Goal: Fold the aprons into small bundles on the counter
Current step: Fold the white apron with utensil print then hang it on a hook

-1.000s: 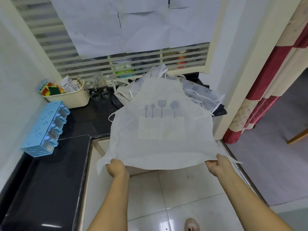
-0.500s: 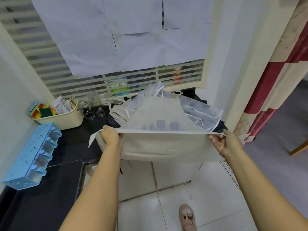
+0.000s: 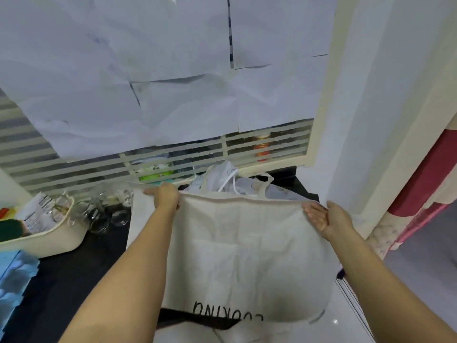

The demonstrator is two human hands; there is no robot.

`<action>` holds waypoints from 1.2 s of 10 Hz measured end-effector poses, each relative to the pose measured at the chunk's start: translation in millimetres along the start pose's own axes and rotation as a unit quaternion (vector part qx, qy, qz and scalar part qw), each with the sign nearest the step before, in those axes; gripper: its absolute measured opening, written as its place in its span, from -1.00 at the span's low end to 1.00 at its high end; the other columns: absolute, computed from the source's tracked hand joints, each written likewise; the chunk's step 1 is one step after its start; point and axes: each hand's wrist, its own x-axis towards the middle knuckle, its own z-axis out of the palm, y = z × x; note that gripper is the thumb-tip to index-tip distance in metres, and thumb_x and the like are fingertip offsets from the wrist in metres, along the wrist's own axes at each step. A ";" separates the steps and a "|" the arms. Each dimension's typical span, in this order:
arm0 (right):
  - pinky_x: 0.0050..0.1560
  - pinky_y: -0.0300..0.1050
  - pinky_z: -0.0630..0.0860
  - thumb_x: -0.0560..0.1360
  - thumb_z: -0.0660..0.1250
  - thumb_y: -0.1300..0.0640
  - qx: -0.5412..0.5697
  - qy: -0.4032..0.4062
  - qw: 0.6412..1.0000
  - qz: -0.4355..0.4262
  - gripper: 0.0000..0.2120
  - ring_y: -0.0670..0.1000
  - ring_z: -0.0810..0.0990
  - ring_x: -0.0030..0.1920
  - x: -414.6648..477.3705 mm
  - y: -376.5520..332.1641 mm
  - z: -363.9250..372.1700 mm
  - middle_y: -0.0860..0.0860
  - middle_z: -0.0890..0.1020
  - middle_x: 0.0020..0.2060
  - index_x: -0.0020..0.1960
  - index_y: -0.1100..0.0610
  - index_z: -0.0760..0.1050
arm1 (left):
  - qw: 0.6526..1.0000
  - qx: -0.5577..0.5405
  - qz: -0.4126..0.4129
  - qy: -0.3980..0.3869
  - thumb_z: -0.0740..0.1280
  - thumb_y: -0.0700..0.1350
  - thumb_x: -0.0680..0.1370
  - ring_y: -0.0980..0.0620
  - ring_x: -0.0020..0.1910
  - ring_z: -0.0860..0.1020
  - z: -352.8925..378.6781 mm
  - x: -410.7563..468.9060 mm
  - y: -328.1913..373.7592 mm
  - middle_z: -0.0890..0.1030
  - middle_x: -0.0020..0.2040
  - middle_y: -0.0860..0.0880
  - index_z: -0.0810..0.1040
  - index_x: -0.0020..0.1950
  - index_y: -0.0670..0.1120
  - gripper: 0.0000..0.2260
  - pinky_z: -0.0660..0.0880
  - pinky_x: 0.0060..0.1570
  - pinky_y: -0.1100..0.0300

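Observation:
A cream apron (image 3: 247, 243) lies folded over on the black counter (image 3: 61, 280), its doubled top edge running from one hand to the other. My left hand (image 3: 164, 198) grips that edge at the left, fingers curled over it. At the edge's right corner my right hand (image 3: 326, 216) shows its palm, fingers straight and touching the cloth. Below the fold, upside-down black "COOKING" lettering (image 3: 227, 314) and a dark strip show on the cloth. Behind the fold lies a heap of other aprons (image 3: 235, 184) with white straps.
A cream basket (image 3: 49, 238) of packets stands at the left, glass jars (image 3: 103, 216) beside it, and a blue rack (image 3: 12, 276) at the left edge. A paper-covered slatted window (image 3: 173, 159) backs the counter. A red-and-cream curtain (image 3: 425, 184) hangs at the right.
Both hands carried the apron's lower hem up and away, doubling the cloth over onto the counter. The utensil print is now hidden. My right hand's fingers have straightened.

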 end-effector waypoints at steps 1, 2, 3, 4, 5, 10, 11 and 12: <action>-0.57 -0.19 0.54 0.68 0.02 0.06 -0.034 0.005 0.999 0.034 -0.58 0.04 0.64 -0.50 41.0 2.4 9.5 0.15 0.64 -0.48 -0.09 0.33 0.47 | 1.000 0.024 -0.006 0.009 0.12 -0.15 0.61 -0.30 0.24 0.50 31.9 29.8 -8.0 0.41 0.36 -0.31 0.08 0.52 -0.26 -0.49 0.49 0.10 -0.09; -0.54 -0.20 0.56 0.68 0.01 0.08 -0.084 0.005 0.995 0.055 -0.59 0.02 0.64 -0.50 78.3 6.3 19.7 0.14 0.64 -0.47 -0.09 0.32 0.48 | 0.998 0.068 -0.007 0.016 0.11 -0.16 0.61 -0.30 0.27 0.47 58.7 67.1 -21.0 0.40 0.37 -0.32 0.10 0.51 -0.30 -0.50 0.48 0.18 -0.12; -0.49 -0.23 0.57 0.68 -0.02 0.08 -0.122 -0.003 0.990 0.072 -0.53 0.03 0.65 -0.46 108.1 13.2 28.8 0.16 0.65 -0.45 -0.11 0.37 0.50 | 0.993 0.109 -0.044 0.019 0.04 -0.13 0.65 -0.23 0.20 0.50 74.4 94.6 -35.5 0.47 0.25 -0.23 -0.06 0.53 -0.30 -0.48 0.46 0.22 -0.12; -0.40 -0.23 0.61 0.68 -0.01 0.11 -0.118 -0.012 0.989 0.084 -0.55 0.04 0.65 -0.42 127.3 16.6 34.5 0.15 0.66 -0.43 -0.12 0.36 0.51 | 0.987 0.147 -0.058 0.012 0.00 -0.12 0.63 -0.27 0.22 0.49 81.7 133.9 -52.7 0.45 0.30 -0.28 0.08 0.51 -0.23 -0.54 0.44 0.23 -0.19; -0.40 -0.24 0.61 0.68 -0.01 0.08 -0.097 -0.029 0.990 0.101 -0.54 0.03 0.67 -0.41 138.5 13.6 41.2 0.15 0.67 -0.39 -0.10 0.35 0.52 | 0.982 0.170 -0.077 0.038 0.00 -0.12 0.64 -0.30 0.19 0.50 84.9 157.4 -53.5 0.48 0.26 -0.31 0.10 0.50 -0.28 -0.55 0.46 0.19 -0.18; 0.07 -0.09 0.54 0.63 0.16 0.11 -0.402 -0.107 0.908 -0.054 -0.81 0.07 0.60 0.05 141.1 51.4 62.1 0.07 0.62 0.04 0.19 -0.02 0.47 | 0.952 0.196 0.162 -0.169 0.03 0.23 0.61 0.07 0.53 0.08 81.8 52.6 -63.9 0.06 0.55 0.10 -0.08 0.58 0.05 -0.40 -0.03 0.48 0.17; 0.05 -0.09 0.57 0.61 0.20 0.16 -0.406 -0.100 0.897 -0.145 -0.83 0.06 0.62 -0.05 120.5 60.5 61.4 0.08 0.65 -0.04 -0.03 0.04 0.57 | 0.898 0.264 0.312 -0.161 0.25 0.02 0.61 0.14 0.46 0.16 72.2 23.0 -92.2 0.19 0.49 0.09 0.12 0.56 -0.08 -0.43 0.00 0.41 0.32; -0.15 -0.19 0.58 0.60 0.21 0.20 -0.386 -0.137 0.906 -0.107 -0.82 0.05 0.62 -0.21 86.4 73.9 53.6 0.12 0.66 -0.17 -0.07 0.18 0.58 | 0.804 0.327 0.445 -0.222 0.31 -0.09 0.57 0.03 0.40 0.31 60.4 -19.7 -140.9 0.37 0.43 -0.04 0.34 0.46 -0.08 -0.55 0.22 0.42 0.14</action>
